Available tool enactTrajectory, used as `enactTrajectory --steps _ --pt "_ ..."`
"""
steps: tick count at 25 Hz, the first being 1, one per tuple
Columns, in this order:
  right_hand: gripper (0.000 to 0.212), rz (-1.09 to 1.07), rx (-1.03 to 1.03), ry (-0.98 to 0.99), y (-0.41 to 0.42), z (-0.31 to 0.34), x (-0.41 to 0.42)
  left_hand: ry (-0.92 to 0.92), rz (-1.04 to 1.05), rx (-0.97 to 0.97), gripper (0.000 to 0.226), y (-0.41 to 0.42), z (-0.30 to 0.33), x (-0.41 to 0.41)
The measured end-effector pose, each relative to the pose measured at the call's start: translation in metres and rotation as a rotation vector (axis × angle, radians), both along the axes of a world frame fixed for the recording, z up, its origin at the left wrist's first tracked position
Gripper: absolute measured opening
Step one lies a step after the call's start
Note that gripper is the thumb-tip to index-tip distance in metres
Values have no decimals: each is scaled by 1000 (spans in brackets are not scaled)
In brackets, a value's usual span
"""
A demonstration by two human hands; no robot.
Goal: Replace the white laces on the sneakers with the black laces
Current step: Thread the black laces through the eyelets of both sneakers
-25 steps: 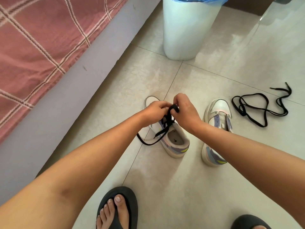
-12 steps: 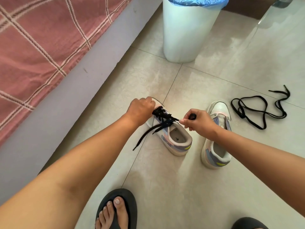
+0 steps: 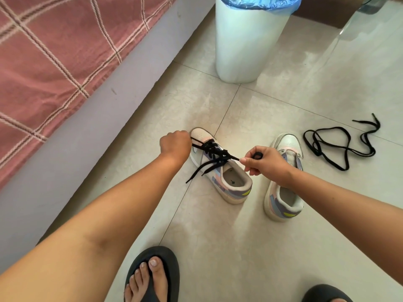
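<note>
Two sneakers are sitting on the tiled floor, the left sneaker (image 3: 220,171) carrying one black lace (image 3: 214,154) threaded through it and the right sneaker (image 3: 283,192) standing without any lace. A second black lace (image 3: 340,144) is lying loose at the far right, making two black laces in all. Two hands are showing, the left hand (image 3: 175,144) and the right hand (image 3: 265,160), while one white waste bin (image 3: 248,42) is standing at the far side and two dark sandals are showing at the near edge, the left sandal (image 3: 152,273) and the right sandal (image 3: 325,294).
</note>
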State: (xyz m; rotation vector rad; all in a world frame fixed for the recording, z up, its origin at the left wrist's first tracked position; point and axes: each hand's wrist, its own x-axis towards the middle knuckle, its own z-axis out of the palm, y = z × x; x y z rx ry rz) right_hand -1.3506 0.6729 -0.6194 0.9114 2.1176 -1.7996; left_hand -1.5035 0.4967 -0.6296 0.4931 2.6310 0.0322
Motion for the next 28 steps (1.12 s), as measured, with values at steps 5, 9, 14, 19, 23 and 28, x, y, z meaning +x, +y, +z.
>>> enactTrajectory --steps 5,9,14,19,23,28 --pt "13 44 -11 -37 3 0 5 -144 133 -57 16 -1 1 -9" --pt "16 63 -17 -67 11 4 6 59 -217 -373 27 -22 -5 -5" --pt "16 80 -27 -98 14 8 9 44 -264 -407 28 -33 -7 -9" --pt "15 212 218 -127 8 10 -5 -413 -72 129 35 -27 0 -12" --pt "28 444 364 -65 -11 13 -19 -247 -364 362 61 -14 10 26" --pt "27 560 651 -33 -21 12 -28 -104 -536 353 63 5 8 39"
